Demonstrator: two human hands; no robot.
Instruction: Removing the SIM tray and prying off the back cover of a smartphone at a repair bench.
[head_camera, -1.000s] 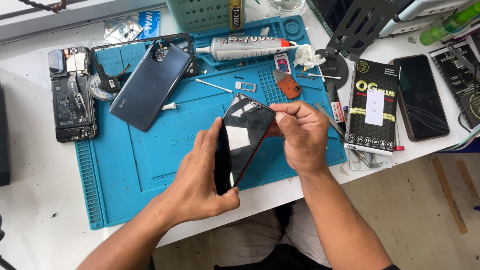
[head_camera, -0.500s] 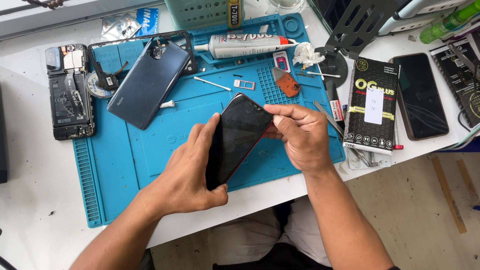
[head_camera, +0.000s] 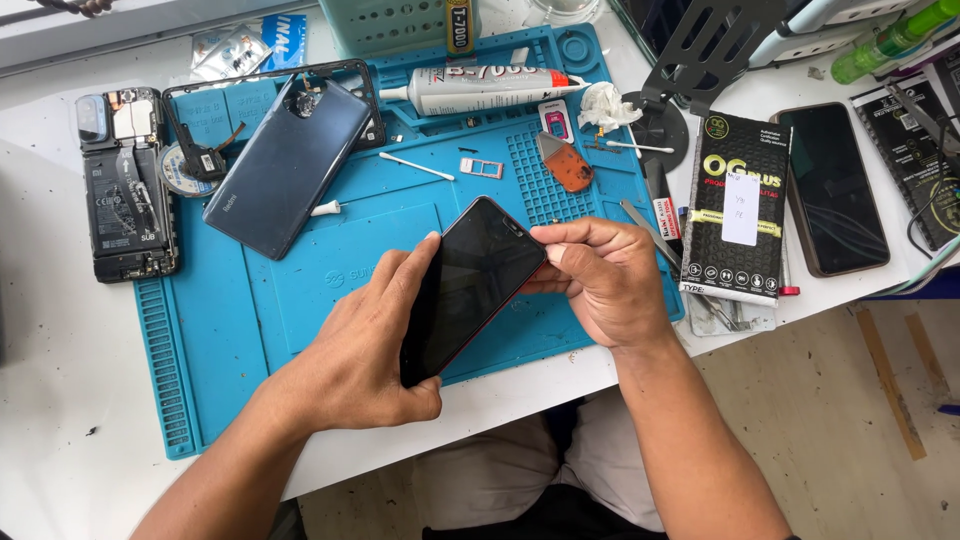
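A black smartphone with a dark screen is held tilted above the blue work mat. My left hand grips its lower left edge from the side and below. At the phone's upper right edge, my right hand pinches the side with thumb and fingertips. Both hands hover near the mat's front edge.
On the mat lie a dark blue phone back cover, a glue tube, an orange pick and a small tray piece. An opened phone body sits left. A black box and another phone lie right.
The phone has tilted so its screen now faces up more squarely. My right hand's fingers have shifted along its upper right edge. The view has drifted slightly.
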